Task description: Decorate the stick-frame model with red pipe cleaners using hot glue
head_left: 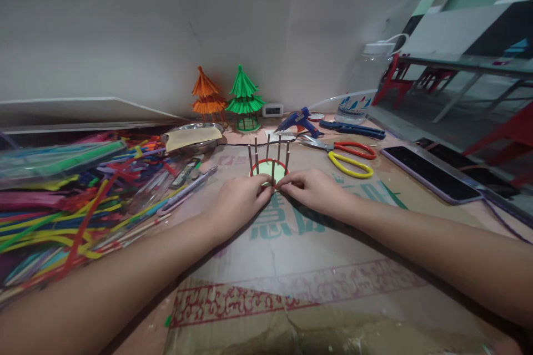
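A small green paper disc with a red rim (280, 172) lies on the cardboard sheet (291, 255), and several thin wooden sticks (268, 152) stand upright around its edge. My left hand (239, 201) and my right hand (312, 191) meet at the disc's near edge. Both hands have their fingertips pinched together around the base of the nearest stick. What lies between the fingertips beyond that stick is hidden.
A heap of coloured straws and sticks (62, 199) fills the left. Behind stand an orange paper pagoda (206, 97) and a green one (245, 97). A blue glue gun (297, 121), red and yellow scissors (350, 156), blue pliers (353, 130) and a phone (431, 173) lie to the right.
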Motion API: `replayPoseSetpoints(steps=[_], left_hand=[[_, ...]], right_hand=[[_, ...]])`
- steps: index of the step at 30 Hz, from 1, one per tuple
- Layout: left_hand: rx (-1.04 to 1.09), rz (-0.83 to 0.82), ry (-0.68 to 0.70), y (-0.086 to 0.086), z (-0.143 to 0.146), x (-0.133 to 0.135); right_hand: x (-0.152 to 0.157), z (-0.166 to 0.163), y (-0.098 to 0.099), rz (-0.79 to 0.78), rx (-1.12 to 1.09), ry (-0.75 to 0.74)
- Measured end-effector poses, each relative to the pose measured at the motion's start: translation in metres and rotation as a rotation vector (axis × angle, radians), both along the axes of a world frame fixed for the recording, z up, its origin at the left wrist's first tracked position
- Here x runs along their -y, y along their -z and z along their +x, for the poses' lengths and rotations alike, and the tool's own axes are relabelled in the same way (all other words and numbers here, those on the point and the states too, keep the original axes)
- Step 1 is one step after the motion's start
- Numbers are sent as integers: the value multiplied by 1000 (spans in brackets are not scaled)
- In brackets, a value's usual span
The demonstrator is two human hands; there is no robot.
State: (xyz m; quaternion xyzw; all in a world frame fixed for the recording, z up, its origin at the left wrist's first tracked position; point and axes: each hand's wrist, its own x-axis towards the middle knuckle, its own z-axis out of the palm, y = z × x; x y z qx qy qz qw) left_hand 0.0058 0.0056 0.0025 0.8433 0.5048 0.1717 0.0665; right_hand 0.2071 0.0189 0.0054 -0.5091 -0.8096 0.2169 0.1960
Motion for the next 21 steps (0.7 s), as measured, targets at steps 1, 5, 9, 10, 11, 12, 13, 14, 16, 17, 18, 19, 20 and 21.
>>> replayPoseSetpoints(steps=[1,5,9,10,11,12,13,14,16,17,18,19,20,21], left_hand=[[4,-4,-1,0,0,0],[12,-13,-2,-1,1,-2],[18,-47,-3,-2,1,-4],[21,-51,-3,-2,0,-4],[27,-54,-1,-2,0,-5],[32,-56,2,-2,0,-5],[36,-59,5,-2,0,-5],[37,-63,9,-2,-1,-5],[22,-74,10,-3,0,-5],[11,-75,7,-3,0,-5],[0,-74,4,-3,0,-5],[-9,-70,2,-4,1,-4],[-18,-62,1,-4,1,-4],[-25,-54,0,-4,1,-4]], right_hand=[[0,0,1,8,-5,-9],[0,1,3,27,3,-12],[0,0,4,28,-3,-8],[-1,0,4,28,-7,-11],[-1,0,4,29,-11,-15],[-1,1,4,29,-14,-19],[-1,1,4,29,-15,-20],[-1,1,5,29,-13,-19],[-1,2,6,29,-10,-20],[-2,2,6,28,-10,-21],[-2,3,6,28,-11,-22],[-2,3,7,29,-12,-25],[-3,3,6,31,-10,-26],[-3,3,6,32,-6,-25]])
